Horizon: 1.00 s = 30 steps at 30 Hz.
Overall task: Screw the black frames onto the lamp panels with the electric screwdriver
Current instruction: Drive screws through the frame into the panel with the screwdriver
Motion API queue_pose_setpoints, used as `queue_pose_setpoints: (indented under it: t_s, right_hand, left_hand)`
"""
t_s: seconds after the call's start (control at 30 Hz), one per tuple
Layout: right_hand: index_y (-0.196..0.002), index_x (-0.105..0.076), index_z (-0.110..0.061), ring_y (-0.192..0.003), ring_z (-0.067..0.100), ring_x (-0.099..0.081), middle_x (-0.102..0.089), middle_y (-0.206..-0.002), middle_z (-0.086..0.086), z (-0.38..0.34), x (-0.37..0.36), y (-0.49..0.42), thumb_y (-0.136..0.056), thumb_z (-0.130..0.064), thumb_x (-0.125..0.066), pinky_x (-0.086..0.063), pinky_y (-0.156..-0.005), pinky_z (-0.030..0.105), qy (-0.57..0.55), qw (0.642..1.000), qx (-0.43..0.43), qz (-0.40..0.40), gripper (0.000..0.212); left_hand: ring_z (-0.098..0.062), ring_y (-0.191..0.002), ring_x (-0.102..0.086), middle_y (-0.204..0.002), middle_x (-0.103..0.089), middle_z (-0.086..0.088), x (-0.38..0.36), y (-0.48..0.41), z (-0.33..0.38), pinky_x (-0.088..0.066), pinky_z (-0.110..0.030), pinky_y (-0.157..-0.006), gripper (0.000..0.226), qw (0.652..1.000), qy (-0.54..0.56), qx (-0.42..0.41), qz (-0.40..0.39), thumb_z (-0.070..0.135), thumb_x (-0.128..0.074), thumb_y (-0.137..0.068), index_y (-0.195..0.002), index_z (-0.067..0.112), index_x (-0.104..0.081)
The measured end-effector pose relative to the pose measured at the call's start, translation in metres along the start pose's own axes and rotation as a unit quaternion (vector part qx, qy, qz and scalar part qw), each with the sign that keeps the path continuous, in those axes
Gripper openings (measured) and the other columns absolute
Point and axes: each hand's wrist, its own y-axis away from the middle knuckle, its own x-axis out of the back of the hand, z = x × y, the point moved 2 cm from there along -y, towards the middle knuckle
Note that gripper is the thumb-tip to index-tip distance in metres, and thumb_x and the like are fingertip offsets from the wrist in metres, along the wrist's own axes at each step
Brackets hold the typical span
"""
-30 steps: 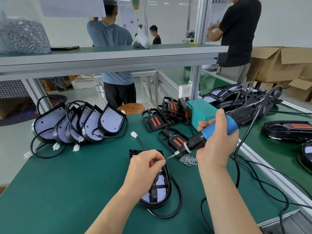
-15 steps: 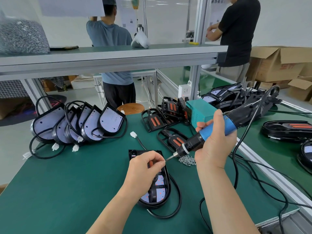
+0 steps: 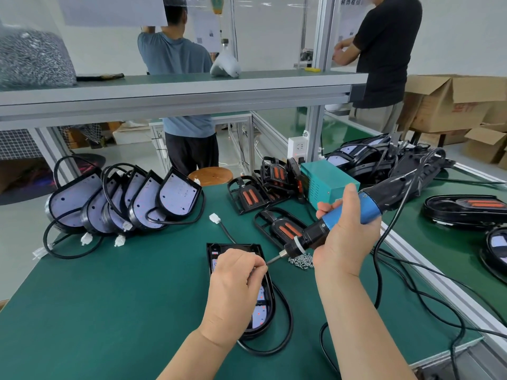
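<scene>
A lamp panel with a black frame [image 3: 263, 319] laid on it rests on the green table in front of me, its black cable looping to the right. My left hand [image 3: 233, 281] hovers over it, fingertips pinched together at the screwdriver's bit; a screw there is too small to make out. My right hand [image 3: 345, 237] grips the blue and black electric screwdriver [image 3: 337, 220], which slants down to the left. A small heap of screws [image 3: 301, 261] lies just right of the frame. Loose black frames [image 3: 282, 229] with orange strips lie behind.
Several lamp panels [image 3: 123, 201] lean in a row at the left with their cables. A teal power box [image 3: 326, 185] stands behind the frames. More lamps [image 3: 463, 209] lie on the right-hand bench. The screwdriver's cord [image 3: 384, 270] trails over the table's right side. Two people stand beyond the shelf.
The screwdriver's bit has come down and left until it meets my left fingertips. My left hand has stayed over the frame.
</scene>
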Motion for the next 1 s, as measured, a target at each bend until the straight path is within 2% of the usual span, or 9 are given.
queue_pose_setpoints:
  t_s: [0.2,0.4,0.5,0.57,0.63,0.73,0.83,0.9,1.0]
  right_hand:
    - [-0.093,-0.054,-0.018,-0.059,0.021,-0.067,-0.058,-0.061,-0.005,0.002,-0.001,-0.001,-0.091,-0.022,-0.070,-0.057,-0.063,0.029,-0.004,1.000,-0.004,-0.002,0.017]
    - [-0.091,-0.054,-0.017,-0.062,0.021,-0.067,-0.057,-0.064,-0.001,0.009,0.000,-0.006,-0.094,-0.019,-0.070,-0.057,-0.063,0.031,-0.006,1.000,-0.024,0.009,0.016]
    - [-0.091,-0.054,-0.017,-0.059,0.021,-0.067,-0.056,-0.062,-0.001,0.013,-0.001,-0.010,-0.093,-0.018,-0.070,-0.056,-0.061,0.030,-0.004,1.000,-0.023,0.008,0.016]
    - [-0.090,-0.054,-0.016,-0.057,0.020,-0.066,-0.057,-0.060,-0.002,0.016,-0.005,-0.014,-0.092,-0.018,-0.069,-0.056,-0.060,0.030,-0.003,1.000,-0.017,0.002,0.016]
    - [-0.090,-0.053,-0.016,-0.055,0.019,-0.065,-0.059,-0.059,-0.004,0.019,-0.011,-0.020,-0.092,-0.018,-0.069,-0.056,-0.059,0.030,0.001,1.000,-0.007,-0.009,0.016]
    - [-0.092,-0.052,-0.014,-0.054,0.019,-0.065,-0.060,-0.060,-0.004,0.026,-0.021,-0.026,-0.091,-0.018,-0.069,-0.055,-0.057,0.029,0.019,0.999,0.013,-0.032,0.017]
    - [-0.096,-0.052,-0.009,-0.055,0.020,-0.066,-0.060,-0.067,0.002,0.037,-0.031,-0.030,-0.089,-0.019,-0.070,-0.056,-0.058,0.028,0.039,0.997,0.024,-0.061,0.022]
    - [-0.105,-0.054,-0.004,-0.054,0.020,-0.066,-0.060,-0.076,0.012,0.047,-0.038,-0.031,-0.089,-0.019,-0.070,-0.055,-0.057,0.029,0.056,0.995,0.031,-0.080,0.027]
    - [-0.110,-0.055,-0.003,-0.054,0.019,-0.067,-0.060,-0.084,0.020,0.061,-0.046,-0.032,-0.090,-0.018,-0.071,-0.056,-0.056,0.029,0.080,0.990,0.032,-0.109,0.029]
  left_hand:
    - [-0.016,-0.082,-0.051,-0.077,-0.060,0.006,-0.005,0.001,-0.004,-0.042,-0.025,-0.079,0.009,0.997,-0.042,-0.061,0.034,0.009,-0.069,-0.083,-0.075,0.013,-0.067]
    - [-0.007,-0.089,-0.049,-0.083,-0.062,0.010,-0.002,-0.001,-0.011,-0.050,-0.034,-0.082,0.016,0.999,-0.037,-0.028,0.014,0.005,-0.082,-0.078,-0.088,0.014,-0.074]
    - [-0.002,-0.096,-0.047,-0.095,-0.065,0.011,0.008,-0.003,-0.014,-0.047,-0.036,-0.089,0.023,0.999,-0.032,-0.002,0.031,0.014,-0.082,-0.078,-0.099,0.016,-0.073]
    - [-0.003,-0.107,-0.044,-0.111,-0.059,0.010,0.018,-0.006,-0.023,-0.039,-0.031,-0.096,0.034,0.994,-0.034,0.077,0.068,0.025,-0.078,-0.082,-0.114,0.018,-0.068]
    - [-0.013,-0.120,-0.044,-0.127,-0.047,0.003,0.026,-0.010,-0.042,-0.038,-0.033,-0.100,0.058,0.967,-0.012,0.248,0.064,0.035,-0.078,-0.083,-0.133,0.019,-0.054]
    - [-0.029,-0.123,-0.049,-0.137,-0.045,-0.009,0.025,-0.014,-0.063,-0.043,-0.040,-0.101,0.085,0.896,0.031,0.440,-0.057,0.051,-0.078,-0.079,-0.143,0.012,-0.037]
    - [-0.026,-0.111,-0.060,-0.122,-0.060,-0.007,0.011,-0.019,-0.068,-0.050,-0.041,-0.097,0.077,0.850,0.105,0.493,-0.149,0.049,-0.085,-0.073,-0.125,0.006,-0.046]
    - [-0.027,-0.100,-0.069,-0.108,-0.070,-0.011,0.001,-0.021,-0.072,-0.055,-0.041,-0.091,0.062,0.839,0.155,0.495,-0.166,0.035,-0.088,-0.068,-0.112,0.004,-0.058]
    - [-0.026,-0.089,-0.075,-0.099,-0.076,-0.015,-0.005,-0.023,-0.077,-0.058,-0.033,-0.076,0.044,0.829,0.207,0.494,-0.161,0.014,-0.086,-0.074,-0.110,-0.001,-0.065]
